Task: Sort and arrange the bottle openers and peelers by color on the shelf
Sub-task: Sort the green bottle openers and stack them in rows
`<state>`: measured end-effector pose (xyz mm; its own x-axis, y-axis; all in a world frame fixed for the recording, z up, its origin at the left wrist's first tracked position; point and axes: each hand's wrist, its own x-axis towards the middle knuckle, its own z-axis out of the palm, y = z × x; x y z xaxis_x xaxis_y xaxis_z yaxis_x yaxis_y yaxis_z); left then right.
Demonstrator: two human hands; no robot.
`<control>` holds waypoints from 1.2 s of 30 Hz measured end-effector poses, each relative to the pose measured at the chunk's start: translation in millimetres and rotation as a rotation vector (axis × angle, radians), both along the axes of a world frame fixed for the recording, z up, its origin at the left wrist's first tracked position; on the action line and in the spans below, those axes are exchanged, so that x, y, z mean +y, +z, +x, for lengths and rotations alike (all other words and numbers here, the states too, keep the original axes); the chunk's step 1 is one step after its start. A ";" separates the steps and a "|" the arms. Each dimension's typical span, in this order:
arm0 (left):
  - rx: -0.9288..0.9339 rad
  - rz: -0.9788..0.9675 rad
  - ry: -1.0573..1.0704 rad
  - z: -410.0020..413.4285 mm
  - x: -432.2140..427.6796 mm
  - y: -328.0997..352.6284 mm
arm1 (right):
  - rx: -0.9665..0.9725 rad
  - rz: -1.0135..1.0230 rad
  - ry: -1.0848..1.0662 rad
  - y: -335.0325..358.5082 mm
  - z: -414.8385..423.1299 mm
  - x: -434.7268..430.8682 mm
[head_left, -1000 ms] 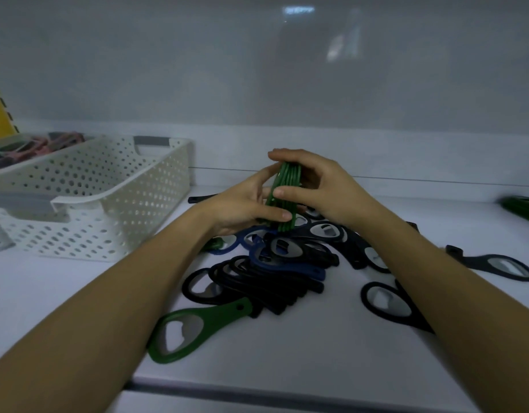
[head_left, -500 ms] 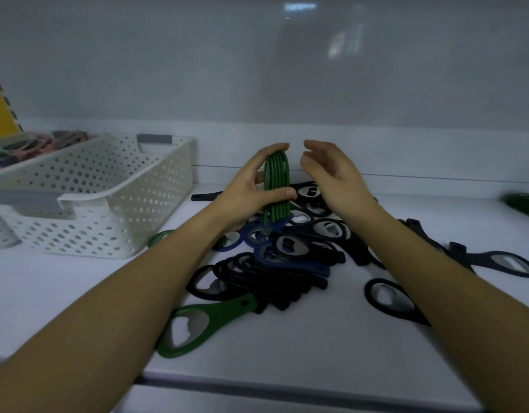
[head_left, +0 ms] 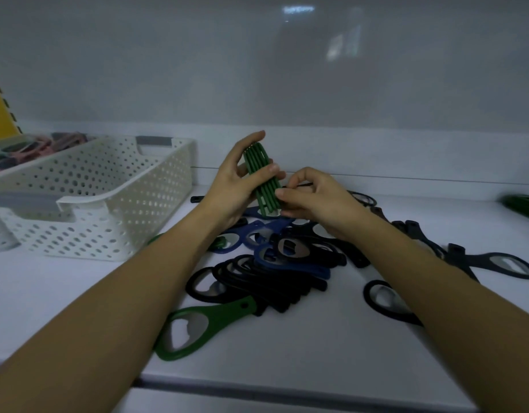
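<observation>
My left hand (head_left: 232, 186) grips a stack of several green bottle openers (head_left: 261, 177), held on edge above the shelf. My right hand (head_left: 314, 198) pinches the lower end of that stack with thumb and fingertips. Below them lies a pile of black and blue openers (head_left: 275, 263). A single green opener (head_left: 197, 326) lies flat near the shelf's front edge. More black openers (head_left: 495, 263) are scattered to the right.
A white perforated basket (head_left: 87, 201) stands at the left on the white shelf (head_left: 317, 347). Behind it, pink and dark items (head_left: 40, 147) lie in another container. Something green (head_left: 522, 204) sits at the far right edge. A wall closes the back.
My right hand, which had let go of the green stack, has come back and pinches its lower end. The stack now tilts, with its top leaning left.
</observation>
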<state>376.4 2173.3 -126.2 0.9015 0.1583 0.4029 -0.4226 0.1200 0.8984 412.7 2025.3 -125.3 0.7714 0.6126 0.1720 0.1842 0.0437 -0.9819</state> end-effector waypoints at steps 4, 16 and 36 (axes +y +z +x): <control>0.024 -0.086 -0.024 -1.3 -4.8 3.6 | 0.000 -0.052 0.013 -0.3 -0.7 0.3; -0.059 -0.077 0.070 -2.9 -5.7 9.1 | -0.020 0.048 0.013 0.9 -17.7 13.6; 0.007 0.137 -0.326 7.9 -192.2 66.5 | -0.096 -0.144 -0.440 61.1 -51.3 -180.3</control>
